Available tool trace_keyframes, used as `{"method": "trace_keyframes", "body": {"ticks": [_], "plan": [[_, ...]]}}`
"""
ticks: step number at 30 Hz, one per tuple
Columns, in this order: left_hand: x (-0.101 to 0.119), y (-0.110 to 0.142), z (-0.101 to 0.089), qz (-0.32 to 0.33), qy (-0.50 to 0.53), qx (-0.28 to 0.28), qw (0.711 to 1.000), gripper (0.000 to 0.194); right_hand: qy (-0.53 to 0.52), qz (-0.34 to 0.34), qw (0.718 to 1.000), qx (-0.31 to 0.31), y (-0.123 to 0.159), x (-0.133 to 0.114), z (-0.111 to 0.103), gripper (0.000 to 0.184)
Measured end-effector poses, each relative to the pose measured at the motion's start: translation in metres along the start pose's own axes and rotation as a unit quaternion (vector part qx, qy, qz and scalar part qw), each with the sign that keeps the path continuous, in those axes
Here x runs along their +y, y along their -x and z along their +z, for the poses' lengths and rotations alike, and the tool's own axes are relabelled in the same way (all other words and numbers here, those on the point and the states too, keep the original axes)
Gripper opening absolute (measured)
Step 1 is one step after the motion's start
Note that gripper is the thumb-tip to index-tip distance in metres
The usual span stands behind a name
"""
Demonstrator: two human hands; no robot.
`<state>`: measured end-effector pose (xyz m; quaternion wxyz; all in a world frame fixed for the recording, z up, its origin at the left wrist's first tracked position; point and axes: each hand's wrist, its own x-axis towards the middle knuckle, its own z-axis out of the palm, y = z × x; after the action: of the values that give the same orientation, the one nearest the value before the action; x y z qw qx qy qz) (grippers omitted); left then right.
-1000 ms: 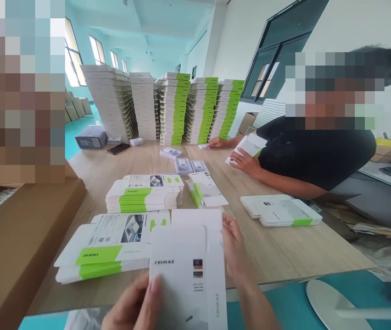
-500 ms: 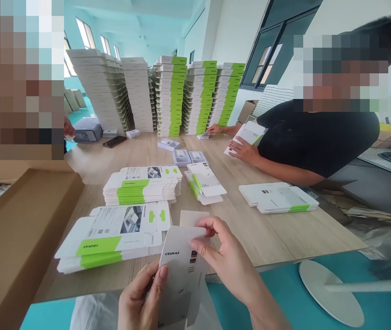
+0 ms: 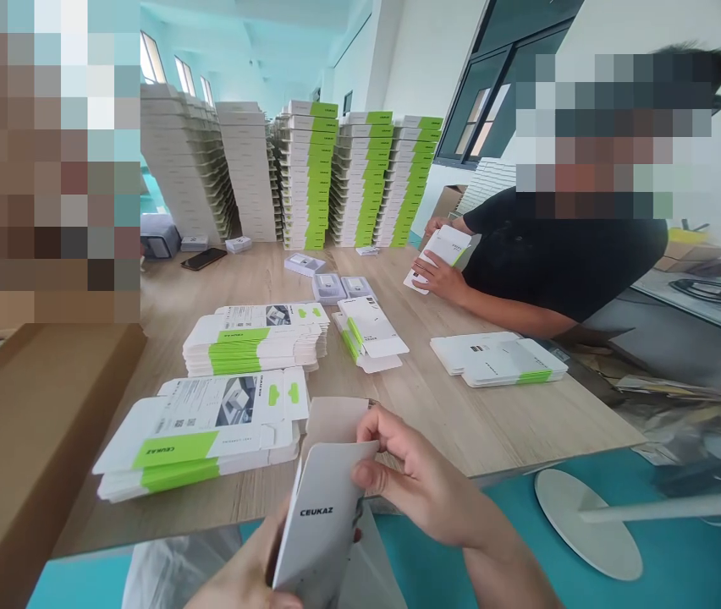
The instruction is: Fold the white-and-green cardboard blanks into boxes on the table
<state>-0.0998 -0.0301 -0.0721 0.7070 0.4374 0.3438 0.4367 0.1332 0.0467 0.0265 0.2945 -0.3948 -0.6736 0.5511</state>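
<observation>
A white carton [image 3: 322,516] printed CEUKAZ is held up between my hands, over the near table edge, with its upper flaps standing apart. My left hand [image 3: 250,558] wraps its lower left side; part of those fingers is hidden behind the carton. At the upper right edge, my right hand [image 3: 415,478] pinches the card between thumb and fingers. Left of the carton lies a near stack of flat cartons [image 3: 201,431] with green bands. Behind it sits a second stack of flat cartons [image 3: 255,338].
A person [image 3: 564,262] at the right holds another white carton [image 3: 443,249]. Flat cartons [image 3: 500,359] lie at the table's right. Small trays [image 3: 328,288], a phone [image 3: 204,259] and tall box stacks [image 3: 306,178] stand farther back. A brown cardboard box [image 3: 62,440] borders the left.
The carton in my hands has tilted and its upper flaps show wider apart. My left hand has moved lower and to the left. The other person's far hand has drawn back to their carton.
</observation>
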Motion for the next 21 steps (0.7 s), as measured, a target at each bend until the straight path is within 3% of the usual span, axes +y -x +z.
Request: {"method": "trace_keyframes", "body": {"ticks": [3,7,8,10,13,17,19,21], "plan": [[0.01,-0.005,0.008,-0.049,0.034,0.031,0.998,0.075,-0.092,-0.021,0.995,0.015,-0.001,0.008,-0.003,0.037],[0.027,-0.006,0.022,-0.107,0.059,0.139,0.983,0.07,-0.198,-0.046,0.969,0.142,-0.004,0.024,0.017,0.064],[0.031,-0.007,0.026,-0.117,0.057,0.156,0.979,0.07,-0.239,-0.028,0.96,0.142,-0.004,0.027,0.024,0.068],[0.035,-0.009,0.031,-0.119,0.037,0.182,0.975,0.07,-0.321,0.027,0.943,0.08,-0.003,0.032,0.039,0.062],[0.029,-0.015,0.035,-0.076,-0.028,0.23,0.97,0.07,-0.38,0.084,0.921,0.03,0.001,0.037,0.058,0.053],[0.005,-0.024,0.036,0.042,-0.181,0.323,0.928,0.068,-0.337,0.1,0.928,0.125,0.003,0.04,0.075,0.054],[-0.004,-0.026,0.037,0.061,-0.218,0.351,0.908,0.07,-0.282,0.095,0.939,0.172,0.002,0.04,0.078,0.054],[-0.006,-0.026,0.039,0.055,-0.204,0.353,0.911,0.071,-0.256,0.083,0.946,0.178,0.001,0.04,0.076,0.054]]}}
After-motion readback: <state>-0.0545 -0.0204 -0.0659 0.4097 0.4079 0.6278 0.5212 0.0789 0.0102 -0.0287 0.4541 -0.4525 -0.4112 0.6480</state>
